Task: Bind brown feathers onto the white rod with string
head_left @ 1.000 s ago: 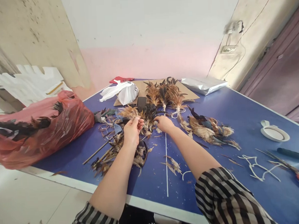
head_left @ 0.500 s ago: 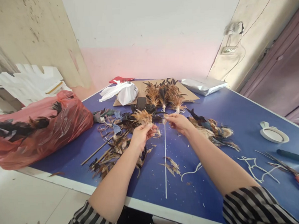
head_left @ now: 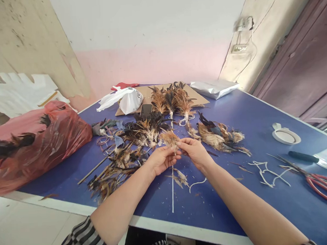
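My left hand (head_left: 164, 160) pinches a small bunch of light brown feathers (head_left: 169, 138) between thumb and fingers, tips pointing up and away. Meeting it from the right, my right hand (head_left: 191, 149) has its thumb and forefinger closed on the bunch's lower side. Just beyond the hands lies a pile of black and tan feathers (head_left: 146, 129). Loose brown feathers (head_left: 180, 178) rest on the blue table (head_left: 212, 211) below them, beside a short white string (head_left: 197, 183).
Tied feather bundles (head_left: 170, 100) lie on cardboard (head_left: 202, 100) at the back. More feathers (head_left: 219, 136) sit to the right and mixed feathers (head_left: 118, 168) to the left. A red plastic bag (head_left: 70, 127) stands left; scissors (head_left: 317, 182), a knife (head_left: 303, 156) and a tape roll (head_left: 287, 136) lie right.
My right hand has moved in from the right and now meets my left hand at the feather bunch. The whole view has shifted slightly, with things appearing further left.
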`<state>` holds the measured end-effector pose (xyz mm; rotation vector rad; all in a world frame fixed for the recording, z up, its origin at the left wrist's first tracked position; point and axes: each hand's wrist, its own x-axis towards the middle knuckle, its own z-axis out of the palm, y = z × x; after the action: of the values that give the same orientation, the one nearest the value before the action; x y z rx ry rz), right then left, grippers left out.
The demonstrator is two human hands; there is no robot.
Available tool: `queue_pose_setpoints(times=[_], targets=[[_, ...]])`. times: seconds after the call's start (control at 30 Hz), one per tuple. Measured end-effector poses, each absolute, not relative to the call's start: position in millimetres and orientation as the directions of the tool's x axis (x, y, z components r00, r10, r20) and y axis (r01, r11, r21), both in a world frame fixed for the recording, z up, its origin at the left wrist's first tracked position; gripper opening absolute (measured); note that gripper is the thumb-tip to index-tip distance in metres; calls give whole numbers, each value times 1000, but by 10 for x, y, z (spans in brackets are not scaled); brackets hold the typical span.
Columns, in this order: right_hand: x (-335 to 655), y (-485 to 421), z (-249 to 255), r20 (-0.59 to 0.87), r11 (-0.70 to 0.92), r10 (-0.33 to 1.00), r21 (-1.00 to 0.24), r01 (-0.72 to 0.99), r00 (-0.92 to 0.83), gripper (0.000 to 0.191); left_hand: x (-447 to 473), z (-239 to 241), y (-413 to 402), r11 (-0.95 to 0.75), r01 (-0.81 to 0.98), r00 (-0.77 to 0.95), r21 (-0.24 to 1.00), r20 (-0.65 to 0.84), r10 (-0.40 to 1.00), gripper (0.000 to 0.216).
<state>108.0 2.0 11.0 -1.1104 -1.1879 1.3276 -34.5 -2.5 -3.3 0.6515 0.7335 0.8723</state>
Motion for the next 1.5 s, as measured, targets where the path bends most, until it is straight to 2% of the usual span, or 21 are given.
queue_pose_setpoints(times=[0.13,0.27,0.4,0.5,0.57,0.63,0.7,0.77,0.83,0.9,0.93,1.03,1.13,1.27,1.43,1.5], targets=[[1116,34,100,20,19,999,-999,-30,-39,24,-349,-83,-12,466,-394,453,792,-274,848,16],[1144,26,72,25,23,998,-999,-36,-49,22,-345,-108,-21,421,-308,450,853,-259,854,16],[1178,-26,68,-29,-43,959,-998,-44,-282,33,-351,-114,-20,377,-294,441,878,-225,869,17],[1239,-14,68,-110,-84,920,-993,85,-375,31,-354,-125,2,324,-268,411,907,-197,890,20],[1303,37,71,-102,-53,952,-984,172,-287,23,-380,-108,30,251,-250,313,935,-168,935,22],[1373,98,88,-43,-13,986,-982,189,-161,19,-454,-41,71,131,-287,145,949,-92,985,21],[1419,128,119,10,17,998,-992,123,-59,18,-584,74,120,-12,-413,-45,910,-8,999,19],[1409,102,151,33,34,999,-998,50,-30,19,-737,205,166,-120,-543,-179,831,24,983,17],[1334,26,164,4,15,984,-998,59,-178,20,-857,303,196,-203,-623,-284,755,24,959,12],[1231,-53,141,-68,11,899,-984,178,-432,28,-897,337,200,-190,-656,-263,731,15,965,10],[1185,-77,117,-69,53,878,-969,240,-474,34,-885,331,194,-164,-664,-234,730,6,972,10],[1131,-42,29,124,255,945,-860,442,-303,26,-782,259,166,-54,-667,-125,743,-41,991,10],[1162,107,3,219,299,954,-712,636,-203,14,-707,177,166,10,-655,-73,756,-77,994,13],[1087,309,100,251,410,911,-480,776,-326,14,-726,132,202,33,-680,-70,733,-110,992,15],[786,544,177,142,548,834,-91,832,-533,26,-768,139,227,25,-687,-89,726,-118,989,13],[673,643,164,84,590,805,2,808,-588,28,-779,134,236,17,-693,-96,721,-116,989,11]])
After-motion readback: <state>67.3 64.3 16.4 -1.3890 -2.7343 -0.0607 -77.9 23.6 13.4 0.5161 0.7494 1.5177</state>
